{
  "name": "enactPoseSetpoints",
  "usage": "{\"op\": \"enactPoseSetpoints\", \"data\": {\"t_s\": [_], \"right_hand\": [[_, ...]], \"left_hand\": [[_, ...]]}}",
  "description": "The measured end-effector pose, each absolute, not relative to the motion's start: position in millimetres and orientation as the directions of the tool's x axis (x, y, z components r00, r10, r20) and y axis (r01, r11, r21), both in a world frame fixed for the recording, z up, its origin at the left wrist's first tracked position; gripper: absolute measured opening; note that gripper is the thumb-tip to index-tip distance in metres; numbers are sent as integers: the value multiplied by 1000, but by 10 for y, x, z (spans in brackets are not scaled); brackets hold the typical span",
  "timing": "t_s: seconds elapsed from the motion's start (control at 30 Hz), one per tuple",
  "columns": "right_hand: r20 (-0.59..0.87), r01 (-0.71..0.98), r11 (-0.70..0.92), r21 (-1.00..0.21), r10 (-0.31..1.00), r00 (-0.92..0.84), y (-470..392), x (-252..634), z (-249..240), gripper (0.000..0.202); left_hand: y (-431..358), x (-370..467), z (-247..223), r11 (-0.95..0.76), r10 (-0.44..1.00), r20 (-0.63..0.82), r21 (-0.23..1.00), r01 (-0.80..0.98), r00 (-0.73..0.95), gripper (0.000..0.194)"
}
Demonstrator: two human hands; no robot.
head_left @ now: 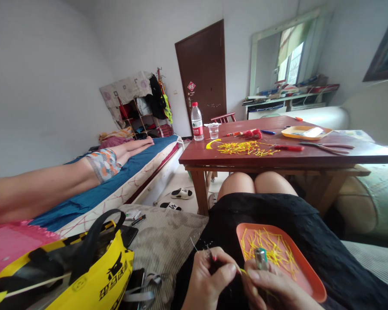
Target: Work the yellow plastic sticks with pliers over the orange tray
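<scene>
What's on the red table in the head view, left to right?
Water bottle → clear plastic cup → pile of yellow strips → red-handled tool → yellow tray. The red tassels and blue pen behind the strips overlap it, so they are left out.

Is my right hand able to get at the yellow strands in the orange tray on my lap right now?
Probably yes. The right hand rests at the near edge of the orange tray, holding a lighter, and the yellow strands lie uncovered just beyond it.

The person wears a black garment (278,224) covering the lap, and both knees are bare. The 2 hands, left hand (208,280) and right hand (278,290), are bare, without gloves or sleeves.
</scene>
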State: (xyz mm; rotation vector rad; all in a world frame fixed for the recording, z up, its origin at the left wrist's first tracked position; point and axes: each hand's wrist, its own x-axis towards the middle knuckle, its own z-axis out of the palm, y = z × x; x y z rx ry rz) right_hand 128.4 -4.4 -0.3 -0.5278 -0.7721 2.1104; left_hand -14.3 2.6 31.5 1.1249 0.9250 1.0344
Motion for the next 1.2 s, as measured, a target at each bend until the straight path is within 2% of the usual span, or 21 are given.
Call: {"op": "enactPoseSetpoints", "data": {"t_s": [0.27, 0.43, 0.7, 0.8, 0.87, 0.93, 1.0, 1.07, 1.2], "right_hand": [[-71, -578, -504, -642, 790, -609, -39, 1274, 11, 34], [12, -615, -445, -650, 804, -594, -42, 1266, -7, 34], [63, -632, -449, -632, 783, -619, -19, 1262, -76, 34], [35, -631, -465, -621, 788, -615, -15, 1260, -63, 36], [-47, -622, -489, -612, 807, -588, -22, 1266, -16, 35], [-179, -611, -480, -630, 855, -487, -36, 1275, 47, 33], [-253, -592, -425, -685, 900, -354, -50, 1284, 95, 34], [-237, -545, -359, -758, 930, -282, -57, 1288, 104, 38], [-185, -442, -314, -840, 932, -311, -59, 1285, 47, 41]], "left_hand": [[26, -140, 336, 93, 971, -67, 990, -105, 228, 19], [16, -122, 358, 89, 981, -74, 993, -78, 177, 19], [12, -112, 372, 75, 986, -65, 995, -61, 153, 19], [17, -120, 350, 106, 982, -89, 990, -94, 164, 20], [26, -129, 330, 95, 980, -77, 991, -92, 183, 22], [36, -139, 311, 67, 973, -49, 995, -74, 225, 25], [44, -147, 296, 59, 966, -43, 997, -57, 254, 27], [46, -153, 291, 67, 962, -57, 997, -31, 265, 29], [24, -144, 331, 84, 967, -90, 996, 34, 240, 31]]}}
